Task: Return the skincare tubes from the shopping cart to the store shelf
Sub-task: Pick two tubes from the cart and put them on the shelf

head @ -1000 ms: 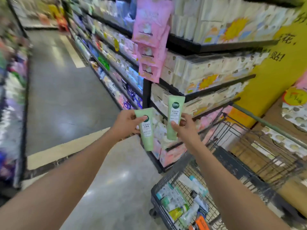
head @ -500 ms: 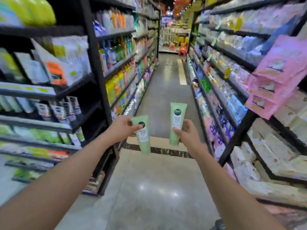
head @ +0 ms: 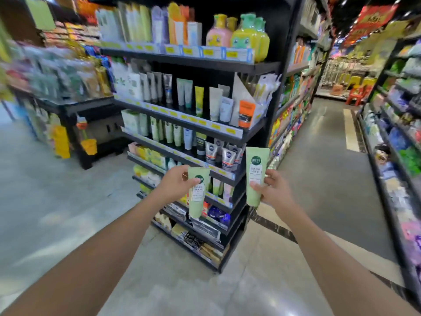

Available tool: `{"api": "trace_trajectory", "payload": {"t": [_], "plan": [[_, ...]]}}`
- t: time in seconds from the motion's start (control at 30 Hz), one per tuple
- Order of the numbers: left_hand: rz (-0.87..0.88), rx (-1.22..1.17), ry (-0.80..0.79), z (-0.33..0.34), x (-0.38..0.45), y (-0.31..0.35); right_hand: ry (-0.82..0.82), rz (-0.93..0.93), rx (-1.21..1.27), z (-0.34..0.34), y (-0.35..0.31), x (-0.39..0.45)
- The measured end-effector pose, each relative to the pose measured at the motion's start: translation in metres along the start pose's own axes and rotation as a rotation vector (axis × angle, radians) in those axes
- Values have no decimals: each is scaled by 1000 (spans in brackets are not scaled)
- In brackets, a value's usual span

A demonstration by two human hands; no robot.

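Aisle floor [head: 57,201] at far left, pale and glossy, with a blurred side rack [head: 68,92] of packets behind. Next, black store shelf [head: 257,67] end-on, tiers stocked with upright tubes, boxes and bottles above yellow price tags. Left hand [head: 175,182] raised before the lower tiers, fingers and thumb curled round the top of a pale green tube [head: 197,192], tube hanging tilted, label facing out, clear of the shelf. Just right of it, second green tube [head: 256,176] upright, crimped end up, pinched low down by right hand [head: 272,190], thumb on the front, fingers wrapped behind. Further right, long aisle [head: 330,156] between stocked shelves.
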State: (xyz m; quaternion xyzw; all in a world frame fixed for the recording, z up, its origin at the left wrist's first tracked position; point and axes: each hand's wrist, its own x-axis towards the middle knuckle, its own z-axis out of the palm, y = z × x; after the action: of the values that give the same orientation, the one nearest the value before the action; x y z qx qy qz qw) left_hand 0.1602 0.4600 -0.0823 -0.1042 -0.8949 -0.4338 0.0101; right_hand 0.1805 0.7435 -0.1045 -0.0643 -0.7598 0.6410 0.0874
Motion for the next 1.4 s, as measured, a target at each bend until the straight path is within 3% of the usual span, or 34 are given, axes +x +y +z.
{"api": "trace_trajectory", "payload": {"t": [0.27,0.63,1.07,1.4], "plan": [[-67,-130,210,-120,4,-96,-111,-43,-56,153,-31,31],[-107,-169,279,-210,97,-189,-159,-86,-115,289,-23,152],[-54,-170,128,-265,261,-256,-135,-2,-183,393,8,284],[27,-216,-25,-275,393,-321,111,65,-316,431,15,341]]}}
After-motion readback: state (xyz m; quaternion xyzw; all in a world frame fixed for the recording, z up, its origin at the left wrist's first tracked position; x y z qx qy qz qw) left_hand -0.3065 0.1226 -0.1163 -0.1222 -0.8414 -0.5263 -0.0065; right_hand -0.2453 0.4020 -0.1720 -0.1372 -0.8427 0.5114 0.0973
